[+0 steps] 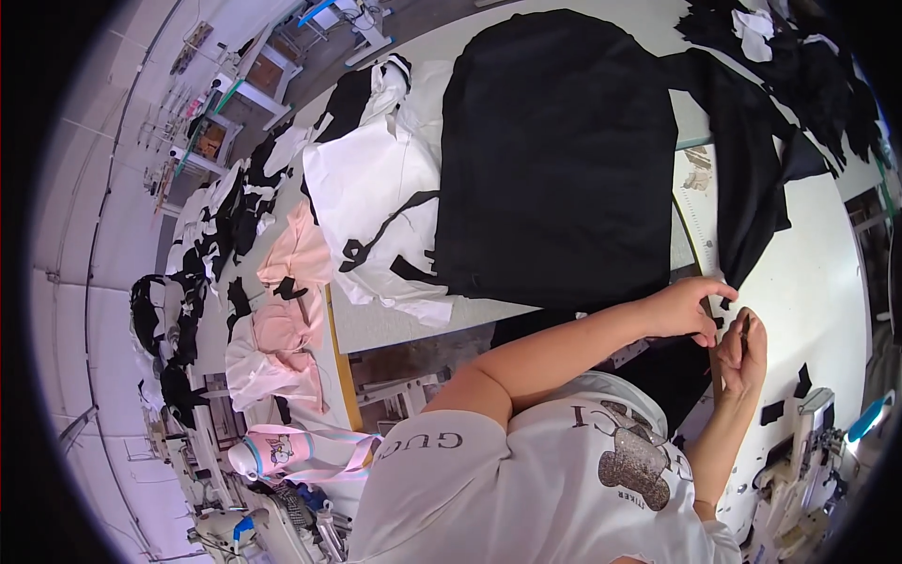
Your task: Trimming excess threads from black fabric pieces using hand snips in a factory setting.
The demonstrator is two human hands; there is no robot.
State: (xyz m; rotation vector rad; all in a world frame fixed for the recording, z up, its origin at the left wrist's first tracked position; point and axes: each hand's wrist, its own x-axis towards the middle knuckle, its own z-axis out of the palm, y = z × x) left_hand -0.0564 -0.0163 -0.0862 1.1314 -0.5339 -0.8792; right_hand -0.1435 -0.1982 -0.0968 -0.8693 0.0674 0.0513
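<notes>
My left hand reaches across to the right, thumb and fingers curled toward the lower tip of a long black fabric piece; its fingertips seem to pinch that tip. Just beside it, my right hand is raised with the fingers closed round a small, slender, dark tool, too small to identify. Left of the strip lies a large black fabric panel, spread flat with a rounded far end. Little black scraps lie on the white tabletop right of my hands.
White garment pieces and pink ones lie left of the panel. A pile of black cloth covers the far right. A pink bottle with a strap sits at lower left. Sewing machine parts stand at lower right.
</notes>
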